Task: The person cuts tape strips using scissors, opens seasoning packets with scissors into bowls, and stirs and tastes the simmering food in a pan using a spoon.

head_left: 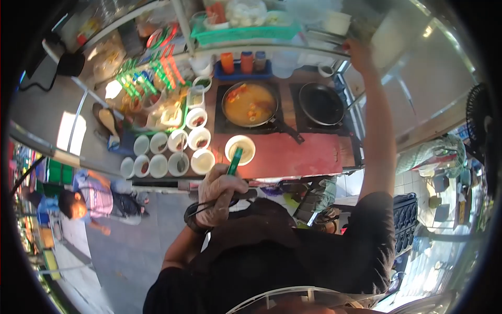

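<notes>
Your one camera sits on your head and looks down and ahead, past your dark shirt [251,256] at the bottom. It sees very wide, with round black edges and bent sides. Your left hand [222,189] with the green handle [235,161] is close, near the middle. The pan of food [250,104] is farther, and the floor [128,251] shows far down at left.

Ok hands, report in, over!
Left hand gripping green handle at white cup. Right hand raised, grip unclear. Pan just beyond cup.
</notes>
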